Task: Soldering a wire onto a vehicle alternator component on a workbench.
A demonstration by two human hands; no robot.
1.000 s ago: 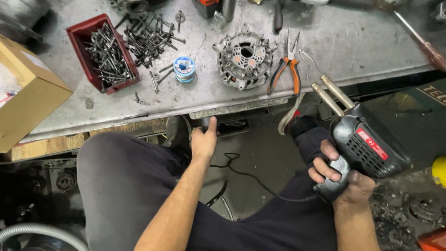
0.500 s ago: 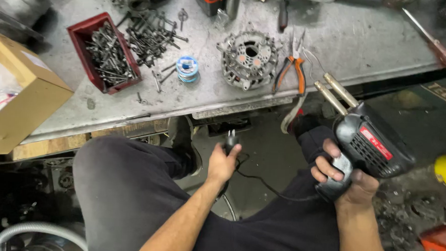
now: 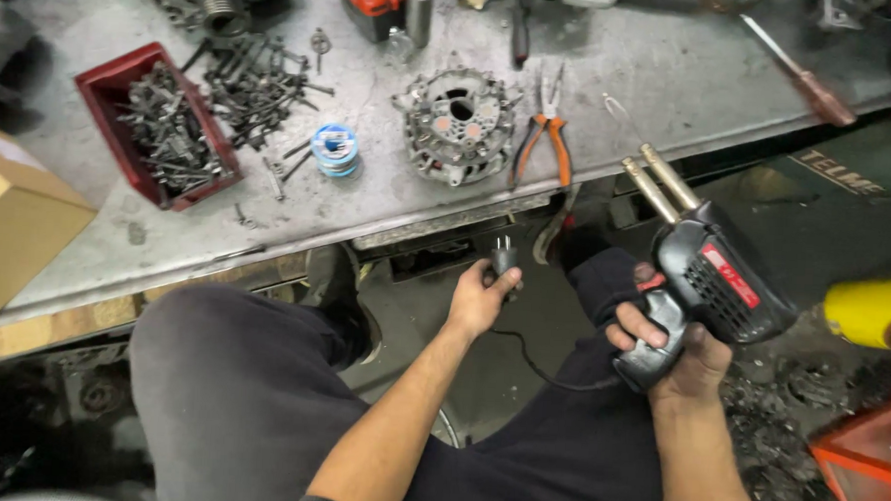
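My right hand (image 3: pixel 674 343) grips the handle of a black pistol-shaped soldering gun (image 3: pixel 713 282) with two brass prongs pointing up toward the bench edge. My left hand (image 3: pixel 477 300) holds the gun's black power plug (image 3: pixel 504 256) just below the front edge of the metal workbench (image 3: pixel 653 79), between my knees. The black cord (image 3: pixel 540 370) runs from the plug across my lap to the gun. On the bench ahead lie a round metal alternator part (image 3: pixel 458 124), orange-handled pliers (image 3: pixel 548 137) and a small spool of solder wire (image 3: pixel 334 147).
A red bin (image 3: pixel 102 90) of bolts and a loose pile of screws (image 3: pixel 257 87) lie at the left, a cardboard box (image 3: pixel 11 232) at the far left. A screwdriver (image 3: pixel 799 76) lies at the right; a yellow object (image 3: pixel 875 311) and an orange crate (image 3: pixel 872 470) stand by the floor.
My left hand moved down from the bench edge, took hold of the plug and now lifts it toward the bench. The soldering gun stays in my right hand.
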